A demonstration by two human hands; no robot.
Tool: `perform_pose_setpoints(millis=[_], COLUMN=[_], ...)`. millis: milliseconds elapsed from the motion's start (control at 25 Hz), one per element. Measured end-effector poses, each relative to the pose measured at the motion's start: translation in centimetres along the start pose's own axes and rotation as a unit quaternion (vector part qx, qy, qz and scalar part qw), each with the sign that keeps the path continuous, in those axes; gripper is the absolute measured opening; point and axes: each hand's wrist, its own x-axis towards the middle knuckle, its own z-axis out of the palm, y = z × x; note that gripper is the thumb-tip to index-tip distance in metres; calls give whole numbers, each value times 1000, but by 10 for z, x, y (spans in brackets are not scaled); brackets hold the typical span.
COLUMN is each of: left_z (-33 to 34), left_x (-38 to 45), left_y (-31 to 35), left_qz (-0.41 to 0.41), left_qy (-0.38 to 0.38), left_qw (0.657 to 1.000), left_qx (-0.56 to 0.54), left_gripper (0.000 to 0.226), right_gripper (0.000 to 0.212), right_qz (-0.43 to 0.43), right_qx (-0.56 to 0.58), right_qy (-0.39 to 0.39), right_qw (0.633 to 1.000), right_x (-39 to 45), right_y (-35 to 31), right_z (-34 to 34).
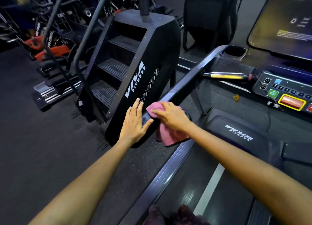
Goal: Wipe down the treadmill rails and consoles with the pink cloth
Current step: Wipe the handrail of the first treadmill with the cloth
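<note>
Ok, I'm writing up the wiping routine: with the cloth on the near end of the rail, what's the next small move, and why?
Probably slide the right hand and pink cloth up the left rail toward the console. The cloth sits at the rail's near end, droplets show farther up, and the left hand lies flat beside it.

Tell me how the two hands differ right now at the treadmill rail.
The right hand lies on the pink cloth, pressing it onto the rail; the left hand holds nothing. The left hand's fingers are straight and spread, while the right hand's bend over the bunched cloth. The left hand sits at the rail's near end, on its outer side; the right is on top of it. Both reach forward on bare arms and meet at the same rail.
</note>
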Motion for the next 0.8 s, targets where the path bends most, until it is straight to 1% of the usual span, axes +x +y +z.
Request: perform_pose_setpoints(millis=[40, 120, 160, 200, 240, 280, 360, 400, 440, 480, 600, 640, 720, 800], left_z=[-1, -3, -3, -1, 1, 3, 8, 9, 10, 10, 6, 5, 3, 2], left_x=[0, 1, 0, 1, 3, 5, 8, 9, 9, 9, 6, 5, 3, 2], left_y=[1, 2, 3, 3, 2, 0, -1, -2, -2, -2, -1, -1, 0, -1], left_qz=[8, 13, 8, -1, -14, -29, -49, -52, -52, -48, -44, -52, -74, -83], left_qy=[-4, -28, -45, -64, -87, -113, -160, -169, -170, -164, -109, -82, -39, -18], left_qw=[1000, 999, 999, 998, 996, 992, 984, 982, 982, 983, 993, 995, 995, 994], left_qx=[6, 12, 17, 22, 29, 38, 60, 67, 67, 63, 10, -14, -51, -64], left_gripper=[93, 96, 99, 101, 101, 102, 110, 113, 113, 109, 102, 102, 100, 99], right_gripper=[37, 35, 34, 33, 33, 32, 33, 34, 36, 37, 33, 30, 27, 30], right_qz=[15, 97, 135, 155, 154, 134, 57, 23, 4, 16, 132, 146, 105, 27], right_qx=[-12, -31, -32, -30, -30, -31, -22, -10, -2, -9, -28, -33, -61, -62], right_qy=[-5, -11, -6, -2, 2, 2, 7, 9, 11, 2, -22, -24, -26, -30], right_qw=[1000, 995, 990, 987, 988, 990, 998, 1000, 1000, 1000, 991, 988, 992, 997], right_x=[-1, 10, 18, 25, 29, 31, 18, 11, 6, 5, 21, 27, 35, 30], right_y=[14, 34, 34, 27, 16, 5, -5, 2, 15, 26, 33, 22, -8, -25], right_z=[-3, -8, -10, -10, -7, -1, 9, 10, 6, 0, -14, -16, -13, -5])
